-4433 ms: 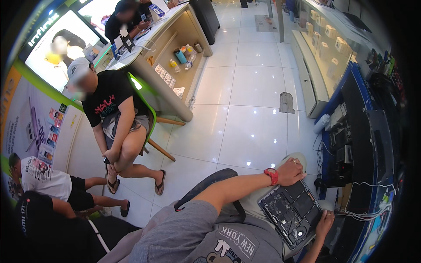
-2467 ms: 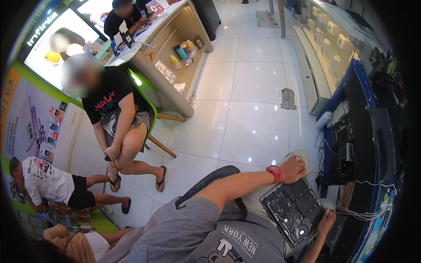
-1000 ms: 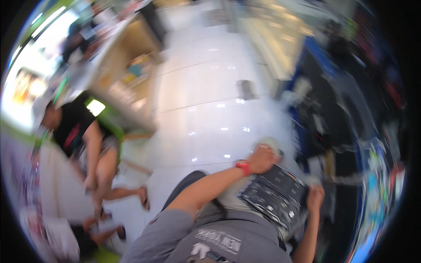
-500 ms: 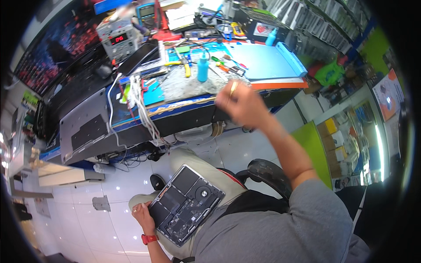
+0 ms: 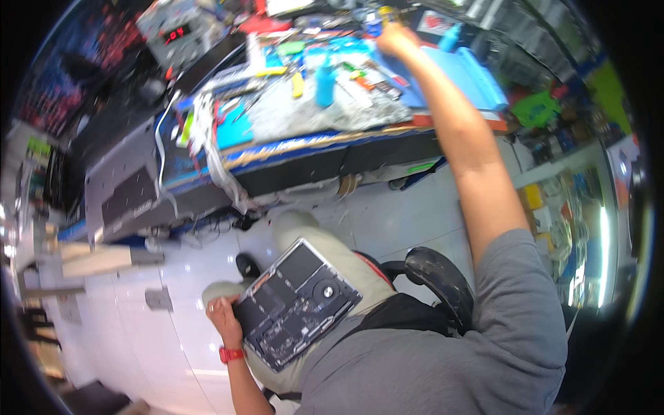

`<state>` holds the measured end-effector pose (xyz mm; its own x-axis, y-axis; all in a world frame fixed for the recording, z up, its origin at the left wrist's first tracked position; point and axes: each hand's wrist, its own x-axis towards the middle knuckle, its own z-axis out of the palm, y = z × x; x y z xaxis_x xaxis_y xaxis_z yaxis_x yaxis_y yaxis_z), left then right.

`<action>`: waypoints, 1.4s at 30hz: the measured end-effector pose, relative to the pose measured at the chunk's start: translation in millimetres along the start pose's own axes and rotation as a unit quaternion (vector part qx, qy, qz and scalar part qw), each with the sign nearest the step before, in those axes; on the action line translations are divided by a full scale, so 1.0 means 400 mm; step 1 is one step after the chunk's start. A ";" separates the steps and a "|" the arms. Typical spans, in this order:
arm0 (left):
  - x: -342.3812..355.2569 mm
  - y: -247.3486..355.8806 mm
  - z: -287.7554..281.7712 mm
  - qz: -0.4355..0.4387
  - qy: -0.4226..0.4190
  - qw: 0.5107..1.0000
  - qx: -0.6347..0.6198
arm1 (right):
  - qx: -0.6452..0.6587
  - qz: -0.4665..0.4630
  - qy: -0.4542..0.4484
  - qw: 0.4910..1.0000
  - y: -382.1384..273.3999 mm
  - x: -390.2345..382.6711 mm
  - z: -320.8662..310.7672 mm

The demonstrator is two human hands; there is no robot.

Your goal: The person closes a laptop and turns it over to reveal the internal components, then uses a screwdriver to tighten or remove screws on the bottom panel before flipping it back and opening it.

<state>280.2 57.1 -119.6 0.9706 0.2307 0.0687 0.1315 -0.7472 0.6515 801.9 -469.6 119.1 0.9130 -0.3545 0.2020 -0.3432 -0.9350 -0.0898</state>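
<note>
An opened laptop base (image 5: 294,304) lies tilted across my lap, its batteries, circuit board and round fan exposed. My left hand (image 5: 225,321) is closed on its left edge, a red watch on the wrist. My right arm stretches far over the workbench. At its end my right hand (image 5: 399,41) is near a small yellow item (image 5: 389,14) and a blue one (image 5: 373,25) at the back of the bench. Motion blur smears its fingers, so what they hold cannot be made out. Below it lies a light blue tray (image 5: 467,79).
On the bench stand a blue bottle (image 5: 325,84) and yellow-handled pliers (image 5: 297,84) on a grey mat (image 5: 277,111). White cables (image 5: 205,138) hang over the front edge. A grey laptop cover (image 5: 124,187) lies left. A chair armrest (image 5: 443,283) is beside me.
My right hand has moved from above the bench's front edge forward to its back, the arm now extended. The view has shifted slightly. My left hand stays on the laptop base.
</note>
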 end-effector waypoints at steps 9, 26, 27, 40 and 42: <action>0.019 0.007 0.005 0.022 0.011 0.999 -0.020 | 0.035 -0.104 -0.049 0.993 0.201 0.273 0.112; 0.002 0.000 -0.001 0.008 0.016 0.999 -0.030 | 0.157 -0.028 -0.124 0.979 0.200 0.299 0.107; 0.003 0.000 -0.001 0.008 0.015 0.999 -0.030 | 0.155 -0.032 -0.107 0.982 0.204 0.304 0.106; 0.002 -0.003 0.002 0.003 0.013 0.999 -0.034 | 0.128 -0.059 -0.129 0.982 0.234 0.356 0.095; 0.000 0.000 -0.002 0.002 0.010 0.999 -0.033 | 0.122 -0.064 -0.133 0.982 0.229 0.346 0.099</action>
<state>279.9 57.5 -119.0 0.9665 0.2419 0.0861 0.1144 -0.7060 0.6990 905.6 -603.9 100.3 0.9815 -0.1888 -0.0313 -0.1888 -0.9291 -0.3181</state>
